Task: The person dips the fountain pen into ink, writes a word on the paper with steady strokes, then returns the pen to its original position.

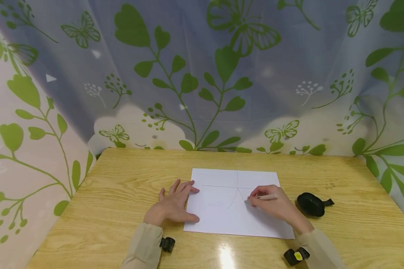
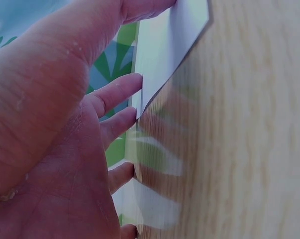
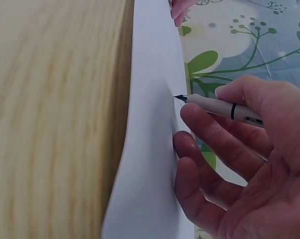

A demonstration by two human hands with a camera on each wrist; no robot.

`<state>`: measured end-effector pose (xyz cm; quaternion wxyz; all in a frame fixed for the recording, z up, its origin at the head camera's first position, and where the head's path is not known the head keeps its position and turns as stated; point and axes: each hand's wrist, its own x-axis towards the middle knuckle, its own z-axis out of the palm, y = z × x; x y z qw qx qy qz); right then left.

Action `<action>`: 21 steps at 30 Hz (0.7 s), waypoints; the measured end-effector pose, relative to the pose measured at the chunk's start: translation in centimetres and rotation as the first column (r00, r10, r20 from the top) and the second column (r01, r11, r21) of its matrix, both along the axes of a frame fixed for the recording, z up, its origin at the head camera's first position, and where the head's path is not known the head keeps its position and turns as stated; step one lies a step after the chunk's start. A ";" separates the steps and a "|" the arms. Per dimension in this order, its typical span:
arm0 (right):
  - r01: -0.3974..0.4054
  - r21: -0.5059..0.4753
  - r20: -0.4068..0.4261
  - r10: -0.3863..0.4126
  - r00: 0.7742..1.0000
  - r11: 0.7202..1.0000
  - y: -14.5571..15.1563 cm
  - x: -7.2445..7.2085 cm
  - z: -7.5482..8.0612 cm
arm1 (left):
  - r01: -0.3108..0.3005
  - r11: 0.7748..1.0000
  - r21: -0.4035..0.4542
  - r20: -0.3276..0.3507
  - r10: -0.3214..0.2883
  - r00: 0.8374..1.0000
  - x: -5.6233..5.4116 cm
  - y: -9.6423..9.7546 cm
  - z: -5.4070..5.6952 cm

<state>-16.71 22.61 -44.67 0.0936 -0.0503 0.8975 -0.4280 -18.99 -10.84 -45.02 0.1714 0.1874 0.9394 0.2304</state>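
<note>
A white sheet of paper (image 1: 212, 220) lies on the wooden table, bearing thin drawn lines. One line runs across, one comes down from the top edge, and two spread downward from their crossing. My right hand (image 1: 274, 201) pinches a pale fountain pen (image 3: 217, 106) between thumb and fingers, its dark nib (image 3: 180, 98) right at the paper, at the lower end of the right-hand slanting line. At the sheet's left edge, my left hand (image 1: 175, 205) rests with fingers spread, thumb and index finger over the paper and the other fingers toward the table.
A small black dish-like object with a short handle (image 1: 310, 204) sits on the table (image 1: 131, 179) right of the paper. Behind the table hangs a curtain (image 1: 188, 93) printed with green leaves and butterflies. Black devices (image 1: 293, 257) are strapped to both wrists.
</note>
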 end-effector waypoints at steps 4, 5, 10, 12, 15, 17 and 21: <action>-0.010 0.011 0.002 0.010 1.000 1.000 0.1 0.3 0.1 | 0.000 1.000 0.001 0.001 0.000 1.000 0.0 0.0 0.0; -0.010 0.013 0.002 0.010 1.000 1.000 0.1 0.4 0.1 | 0.001 1.000 0.002 0.001 -0.001 1.000 0.0 0.0 0.0; -0.009 0.022 0.015 0.009 1.000 1.000 0.2 0.7 0.3 | 0.001 1.000 0.005 0.002 -0.001 1.000 -0.1 -0.1 -0.1; -0.013 0.026 0.022 0.012 1.000 1.000 0.2 0.9 0.4 | 0.001 1.000 0.005 0.002 -0.001 1.000 -0.1 -0.1 -0.1; -0.023 0.026 0.027 0.023 0.999 0.999 0.3 1.0 0.5 | 0.000 1.000 0.005 0.003 0.000 1.000 -0.1 -0.1 -0.2; -0.031 0.025 0.025 0.030 0.999 0.999 0.4 1.1 0.5 | 0.001 1.000 0.002 0.002 -0.001 1.000 -0.1 -0.1 -0.2; -0.042 0.026 0.021 0.042 0.999 0.999 0.6 1.2 0.5 | 0.004 1.000 0.003 0.003 -0.004 1.000 0.0 -0.1 0.0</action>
